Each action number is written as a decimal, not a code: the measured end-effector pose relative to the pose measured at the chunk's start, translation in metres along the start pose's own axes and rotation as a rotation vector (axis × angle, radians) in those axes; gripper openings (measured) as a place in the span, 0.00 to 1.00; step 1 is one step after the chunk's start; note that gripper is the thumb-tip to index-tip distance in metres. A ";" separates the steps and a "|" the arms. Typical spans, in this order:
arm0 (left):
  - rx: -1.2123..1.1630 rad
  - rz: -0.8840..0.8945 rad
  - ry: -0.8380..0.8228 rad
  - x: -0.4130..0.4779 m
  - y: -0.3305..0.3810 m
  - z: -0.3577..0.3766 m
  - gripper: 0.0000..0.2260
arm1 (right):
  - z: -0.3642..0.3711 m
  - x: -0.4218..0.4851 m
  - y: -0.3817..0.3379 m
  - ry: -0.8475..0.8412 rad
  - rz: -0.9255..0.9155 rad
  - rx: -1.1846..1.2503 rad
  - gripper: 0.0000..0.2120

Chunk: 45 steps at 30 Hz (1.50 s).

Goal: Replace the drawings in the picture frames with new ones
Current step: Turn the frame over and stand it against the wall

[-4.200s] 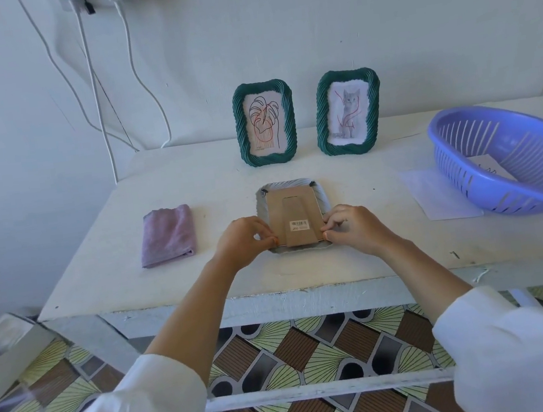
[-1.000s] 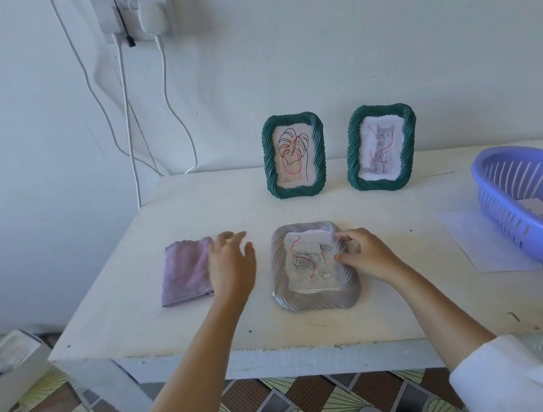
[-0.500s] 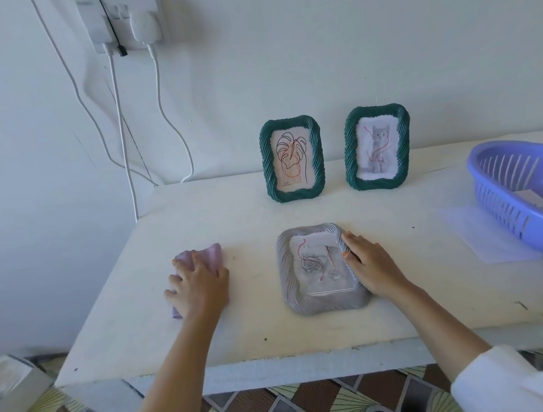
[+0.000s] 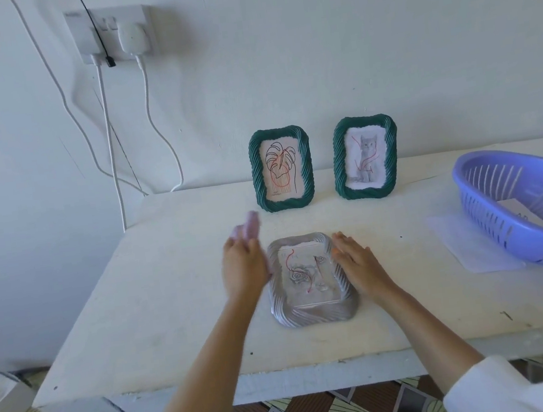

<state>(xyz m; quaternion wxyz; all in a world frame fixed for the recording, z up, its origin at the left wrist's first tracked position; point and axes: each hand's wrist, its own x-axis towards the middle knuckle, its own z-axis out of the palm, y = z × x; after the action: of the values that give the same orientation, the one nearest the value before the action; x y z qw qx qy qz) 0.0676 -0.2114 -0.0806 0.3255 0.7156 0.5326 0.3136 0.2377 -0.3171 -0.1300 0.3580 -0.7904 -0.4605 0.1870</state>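
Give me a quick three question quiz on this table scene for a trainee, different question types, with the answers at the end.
1. True or false: the silver frame stands upright against the wall.
2. Multiple choice: what does the left hand hold? A) a pencil B) a purple cloth C) a sheet of paper
3. Fill in: the right hand rests with straight fingers on the silver frame's ______ edge.

Key
1. False. It lies flat on the table, drawing side up; the two green frames, the leaf one and the cat one, stand upright.
2. B, though the hand and cloth are motion blurred.
3. Right.
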 end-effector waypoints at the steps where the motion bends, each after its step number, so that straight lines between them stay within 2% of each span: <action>1: -0.076 0.012 -0.037 -0.008 0.016 0.012 0.16 | -0.003 0.000 -0.006 0.015 0.000 0.122 0.22; 3: -0.261 0.014 -0.160 -0.027 0.041 0.035 0.15 | -0.009 -0.003 -0.021 0.011 -0.021 0.405 0.22; 6: -0.477 0.007 -0.384 -0.048 0.063 0.066 0.18 | -0.014 -0.009 -0.035 -0.062 -0.058 0.707 0.29; 8: -0.610 -0.068 -0.476 -0.055 0.070 0.072 0.20 | -0.015 -0.009 -0.039 -0.028 0.009 0.791 0.24; 9: -0.635 -0.060 -0.498 -0.056 0.070 0.072 0.19 | -0.015 -0.008 -0.041 -0.006 0.017 0.855 0.21; 11: -0.421 0.086 -0.458 -0.049 0.058 0.068 0.19 | -0.017 -0.004 -0.042 0.028 -0.008 0.994 0.20; 13: 0.033 0.196 -0.340 -0.032 0.032 0.058 0.20 | -0.022 0.000 -0.040 0.085 -0.017 0.853 0.23; 15: 0.290 0.205 -0.215 -0.014 0.000 0.043 0.21 | -0.025 0.007 -0.033 0.123 -0.051 0.590 0.23; 18: 0.454 0.133 -0.295 -0.006 -0.033 0.031 0.22 | -0.019 0.019 -0.022 0.086 -0.140 0.186 0.24; 21: 0.507 0.167 -0.339 -0.007 -0.045 0.033 0.22 | 0.000 0.029 -0.017 -0.057 -0.193 -0.225 0.24; 24: 0.533 0.184 -0.337 -0.008 -0.047 0.033 0.22 | 0.017 0.033 -0.017 -0.072 -0.261 -0.502 0.23; 28: 0.540 0.170 -0.340 -0.009 -0.045 0.033 0.22 | 0.031 0.031 -0.028 -0.140 -0.351 -0.567 0.23; 33: 0.608 0.206 -0.346 -0.008 -0.047 0.035 0.22 | 0.027 -0.002 -0.031 -0.232 -0.444 -0.468 0.22; 36: 0.578 0.212 -0.336 -0.006 -0.048 0.035 0.22 | 0.011 -0.027 -0.019 -0.278 -0.448 -0.371 0.19; 39: 0.557 0.205 -0.335 -0.004 -0.049 0.037 0.22 | -0.004 -0.039 -0.008 -0.257 -0.462 -0.324 0.20; 45: 0.541 0.206 -0.341 -0.003 -0.050 0.037 0.22 | -0.010 0.018 -0.006 -0.208 -0.342 -0.407 0.20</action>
<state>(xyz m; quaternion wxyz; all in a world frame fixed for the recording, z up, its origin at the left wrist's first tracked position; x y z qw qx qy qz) 0.0688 -0.2085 -0.1429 0.1749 0.8682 0.4593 0.0678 0.2500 -0.3035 -0.1181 0.1691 -0.7335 -0.6494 0.1078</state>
